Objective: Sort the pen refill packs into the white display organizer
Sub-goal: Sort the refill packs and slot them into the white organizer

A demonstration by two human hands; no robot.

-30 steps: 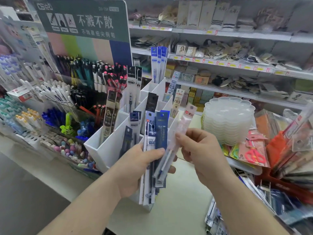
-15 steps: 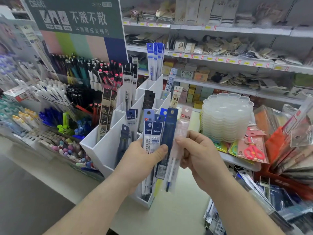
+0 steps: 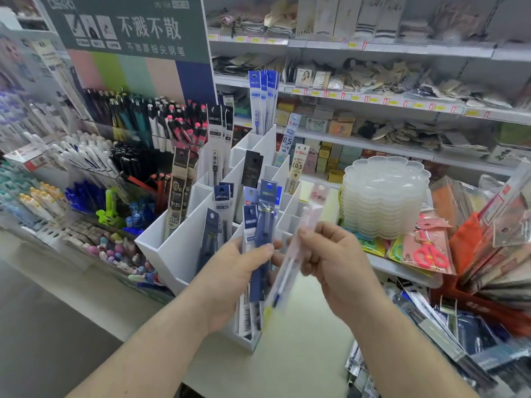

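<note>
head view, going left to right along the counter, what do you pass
pen display rack → white display organizer → left hand → right hand → stack of clear trays → red scissors pack

two hands show: the left hand and the right hand. one white display organizer stands on the bench. the left hand holds a fan of about three blue refill packs; the right hand holds one clear refill pack. one stack of clear trays, one pair of pink scissors.
</note>
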